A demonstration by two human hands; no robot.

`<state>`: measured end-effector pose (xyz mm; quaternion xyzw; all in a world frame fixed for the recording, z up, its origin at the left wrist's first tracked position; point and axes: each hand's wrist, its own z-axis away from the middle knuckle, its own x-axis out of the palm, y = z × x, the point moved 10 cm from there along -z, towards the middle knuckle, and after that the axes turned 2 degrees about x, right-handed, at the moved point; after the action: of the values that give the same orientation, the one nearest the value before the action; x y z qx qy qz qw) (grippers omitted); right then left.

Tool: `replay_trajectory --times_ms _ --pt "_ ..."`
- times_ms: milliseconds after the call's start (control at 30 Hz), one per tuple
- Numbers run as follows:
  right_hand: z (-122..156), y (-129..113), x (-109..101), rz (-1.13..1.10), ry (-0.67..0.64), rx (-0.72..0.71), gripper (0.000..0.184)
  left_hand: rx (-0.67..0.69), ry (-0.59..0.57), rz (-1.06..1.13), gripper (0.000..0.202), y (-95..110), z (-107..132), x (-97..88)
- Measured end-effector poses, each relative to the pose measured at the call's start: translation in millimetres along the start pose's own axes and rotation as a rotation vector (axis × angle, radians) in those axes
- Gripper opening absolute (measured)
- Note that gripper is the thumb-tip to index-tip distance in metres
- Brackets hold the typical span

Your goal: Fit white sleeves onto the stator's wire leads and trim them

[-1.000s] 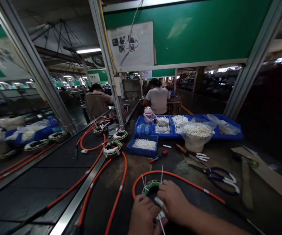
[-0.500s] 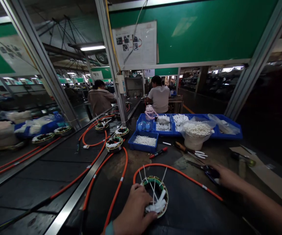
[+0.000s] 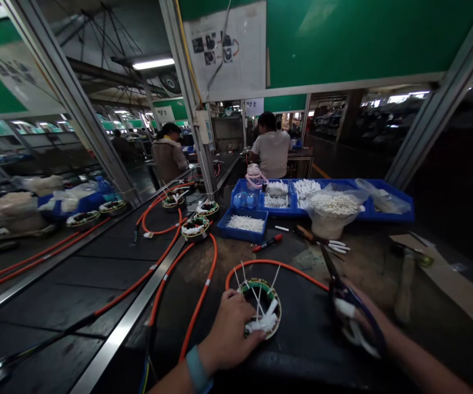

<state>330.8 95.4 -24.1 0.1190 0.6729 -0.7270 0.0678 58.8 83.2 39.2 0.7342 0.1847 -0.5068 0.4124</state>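
left hand [image 3: 230, 331] on stator ring [image 3: 261, 309] | right hand [image 3: 363, 323] grips scissors [image 3: 337, 287]

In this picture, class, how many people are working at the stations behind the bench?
2: a person in a tan jacket at left, a person in a white shirt at centre. Others may be hidden.

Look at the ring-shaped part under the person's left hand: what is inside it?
Inside the ring-shaped part, white cable ties stick up and a white bundle lies. The left hand covers its near-left side, hiding what is there.
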Motion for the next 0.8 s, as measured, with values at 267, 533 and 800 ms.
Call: replay_trajectory --times_ms 267,533,800 --pt "49 -47 53 0.473 -0.234 -0.203 0.043 0.001 -0.134 -0.009 0.022 8 -4 -1.4" --pt "54 -84 92 1.379 -0.469 -0.573 0.044 -0.121 0.173 0.167 0.012 -4 -23 -22.9" --pt "38 -113 132 1.533 -0.514 -0.825 0.024 -0.166 0.238 0.354 0.008 -12 -22 -24.2"
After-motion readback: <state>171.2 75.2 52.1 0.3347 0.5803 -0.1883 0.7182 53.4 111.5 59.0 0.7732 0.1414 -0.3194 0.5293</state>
